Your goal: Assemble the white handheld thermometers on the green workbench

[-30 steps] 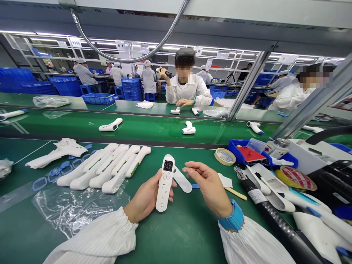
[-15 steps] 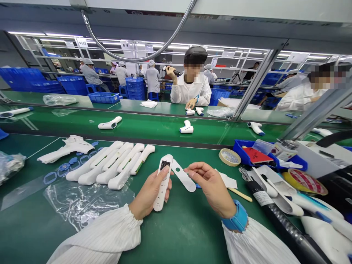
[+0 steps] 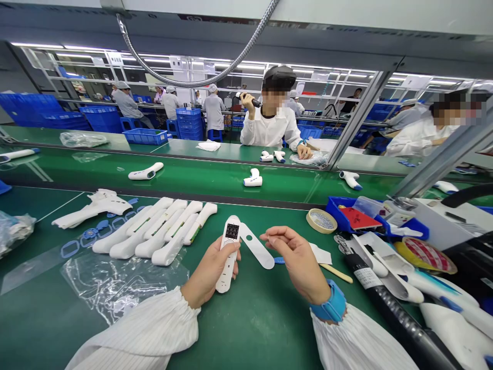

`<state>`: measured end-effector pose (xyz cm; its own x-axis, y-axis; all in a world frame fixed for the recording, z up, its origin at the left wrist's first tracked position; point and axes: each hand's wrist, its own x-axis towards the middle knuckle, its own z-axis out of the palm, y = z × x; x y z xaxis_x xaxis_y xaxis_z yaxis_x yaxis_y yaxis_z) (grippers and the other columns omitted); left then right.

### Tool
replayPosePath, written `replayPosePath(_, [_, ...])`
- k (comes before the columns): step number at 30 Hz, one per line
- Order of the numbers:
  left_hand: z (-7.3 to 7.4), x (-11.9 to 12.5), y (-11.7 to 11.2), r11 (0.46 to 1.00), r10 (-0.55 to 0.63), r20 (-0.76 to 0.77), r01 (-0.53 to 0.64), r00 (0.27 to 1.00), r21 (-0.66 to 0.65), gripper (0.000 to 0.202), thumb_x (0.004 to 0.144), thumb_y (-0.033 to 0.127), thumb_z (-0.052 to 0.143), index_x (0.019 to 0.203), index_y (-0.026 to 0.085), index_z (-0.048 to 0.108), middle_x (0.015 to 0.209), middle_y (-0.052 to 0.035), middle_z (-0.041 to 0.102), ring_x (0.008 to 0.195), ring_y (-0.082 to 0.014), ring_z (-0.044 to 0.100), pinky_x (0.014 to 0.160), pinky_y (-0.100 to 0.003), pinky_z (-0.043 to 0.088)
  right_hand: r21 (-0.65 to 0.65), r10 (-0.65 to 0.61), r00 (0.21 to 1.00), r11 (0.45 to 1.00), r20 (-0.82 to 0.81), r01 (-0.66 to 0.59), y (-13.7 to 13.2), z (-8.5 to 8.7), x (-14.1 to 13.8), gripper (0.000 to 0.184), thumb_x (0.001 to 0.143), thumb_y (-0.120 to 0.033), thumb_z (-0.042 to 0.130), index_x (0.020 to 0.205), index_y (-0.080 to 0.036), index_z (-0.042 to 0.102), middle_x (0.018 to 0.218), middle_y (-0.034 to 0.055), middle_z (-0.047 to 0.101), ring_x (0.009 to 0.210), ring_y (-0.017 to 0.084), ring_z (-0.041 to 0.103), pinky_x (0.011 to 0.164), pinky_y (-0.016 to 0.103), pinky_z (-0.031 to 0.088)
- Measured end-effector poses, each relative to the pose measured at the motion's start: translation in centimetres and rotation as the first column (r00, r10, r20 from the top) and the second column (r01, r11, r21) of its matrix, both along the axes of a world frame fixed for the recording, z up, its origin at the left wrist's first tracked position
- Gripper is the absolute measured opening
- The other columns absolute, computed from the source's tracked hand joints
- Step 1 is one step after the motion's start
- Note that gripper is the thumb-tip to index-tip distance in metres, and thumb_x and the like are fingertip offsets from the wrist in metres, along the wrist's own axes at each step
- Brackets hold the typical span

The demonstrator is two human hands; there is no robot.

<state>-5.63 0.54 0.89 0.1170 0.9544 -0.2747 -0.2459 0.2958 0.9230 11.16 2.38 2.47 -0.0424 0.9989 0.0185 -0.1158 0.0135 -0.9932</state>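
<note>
My left hand (image 3: pixel 211 267) grips a slim white panel with a dark digital display (image 3: pixel 229 272), tilted slightly, thumb across its face. Just right of it lies a flat white strip with a round hole (image 3: pixel 259 252), its upper end close beside the panel. Over the green table right of the strip is my right hand (image 3: pixel 295 259), fingers curled and thumb meeting the index finger. Whether something small sits in that pinch I cannot make out. Left of my hands, several white handle-shaped housings (image 3: pixel 169 234) lie side by side, with crumpled clear plastic (image 3: pixel 123 282) in front.
Beyond the table a green conveyor (image 3: pixel 208 185) carries white thermometer-like devices. To the right are a tape roll (image 3: pixel 322 221), a blue bin (image 3: pixel 414 226), a cream stick (image 3: pixel 337 273) and a black ribbed hose (image 3: pixel 400 313). A co-worker (image 3: pixel 269 128) sits opposite.
My right fingertips have drawn slightly away from the strip. My left thumb has slid down, uncovering more of the display. Devices on the conveyor have shifted left; the co-worker's lower hand moved right.
</note>
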Motion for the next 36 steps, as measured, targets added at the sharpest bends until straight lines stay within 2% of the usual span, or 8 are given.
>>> replayPosePath(7, [0.0,-0.1,0.1,1.000,-0.025,-0.037,0.025,0.999,-0.004,0.021,0.073,0.033,0.059,0.082,0.018,0.047,0.067,0.0028,0.051,0.047,-0.0079,0.047,0.045,-0.021,0.040,0.117,-0.140,0.990,0.983,-0.031,0.143,0.1,0.0,1.5,0.020,0.076,-0.036,0.061,0.089,-0.020,0.064,0.085,0.0040,0.069,0.081,0.017,0.061,0.082,0.035,0.046])
replayPosePath(12, [0.2,-0.3,-0.3,0.999,-0.039,0.008,0.039,0.999,-0.010,0.021,0.072,0.032,0.059,0.082,0.018,0.047,0.069,0.0016,0.052,0.048,-0.0080,0.047,0.046,-0.021,0.041,0.156,-0.331,0.939,0.937,0.096,0.314,-3.8,1.0,4.9,0.030,0.075,-0.047,0.059,0.094,-0.024,0.062,0.091,0.0051,0.070,0.090,0.023,0.063,0.087,0.042,0.046])
replayPosePath(16, [0.1,-0.3,-0.4,0.999,-0.040,0.043,0.041,0.998,-0.014,0.020,0.071,0.031,0.060,0.080,0.018,0.047,0.067,0.0025,0.052,0.047,-0.0078,0.047,0.045,-0.021,0.040,0.175,-0.569,0.712,0.816,0.411,0.551,-8.2,1.5,10.3,0.038,0.070,-0.061,0.052,0.084,-0.029,0.065,0.088,0.0082,0.071,0.098,0.030,0.060,0.092,0.049,0.041])
replayPosePath(20, [0.1,-0.2,-0.3,1.000,-0.007,0.065,0.007,0.998,-0.009,0.020,0.069,0.028,0.061,0.082,0.018,0.050,0.067,0.0022,0.055,0.047,-0.0081,0.048,0.044,-0.021,0.041,0.245,-0.723,0.379,0.596,0.577,0.764,-11.4,1.4,16.9,0.028,0.062,-0.062,0.056,0.071,-0.038,0.066,0.093,0.0107,0.069,0.106,0.033,0.055,0.080,0.048,0.041])
replayPosePath(24, [0.4,0.0,-0.3,0.998,0.042,0.063,-0.040,0.997,-0.038,0.027,0.066,0.028,0.065,0.089,0.017,0.053,0.063,0.0032,0.056,0.045,-0.0079,0.049,0.042,-0.020,0.042,0.176,-0.729,0.323,0.516,0.603,0.838,-14.0,1.3,21.1,0.030,0.050,-0.051,0.066,0.071,-0.030,0.065,0.081,0.0113,0.069,0.087,0.033,0.062,0.072,0.046,0.045])
replayPosePath(27, [0.1,-0.2,-0.1,0.994,0.072,0.022,-0.070,0.997,-0.085,0.026,0.065,0.025,0.066,0.088,0.019,0.056,0.061,0.0040,0.057,0.045,-0.0074,0.049,0.040,-0.017,0.042,0.224,-0.790,0.367,0.522,0.492,0.823,-15.3,0.7,22.4,0.039,0.044,-0.046,0.072,0.073,-0.024,0.059,0.062,0.0043,0.066,0.066,0.027,0.063,0.065,0.042,0.048])
replayPosePath(30, [-0.7,-0.9,0.8,0.989,0.037,-0.036,-0.041,0.999,-0.143,0.027,0.065,0.024,0.067,0.090,0.026,0.059,0.063,0.0060,0.062,0.050,-0.0096,0.053,0.042,-0.018,0.047,0.297,-0.700,0.345,0.622,0.625,0.724,-16.0,-0.4,23.3,0.032,0.057,-0.049,0.067,0.067,-0.020,0.060,0.063,0.0051,0.066,0.063,0.024,0.062,0.062,0.037,0.049])
replayPosePath(36, [-1.4,-1.5,1.5,0.978,0.010,-0.038,-0.018,0.999,-0.208,0.032,0.061,0.022,0.069,0.090,0.031,0.060,0.062,0.0081,0.063,0.053,-0.0140,0.054,0.043,-0.022,0.049,0.494,-0.568,-0.023,0.695,0.823,0.523,-16.6,-2.9,24.5,0.036,0.079,-0.047,0.044,0.072,-0.018,0.065,0.067,0.0100,0.065,0.066,0.025,0.057,0.065,0.040,0.045])
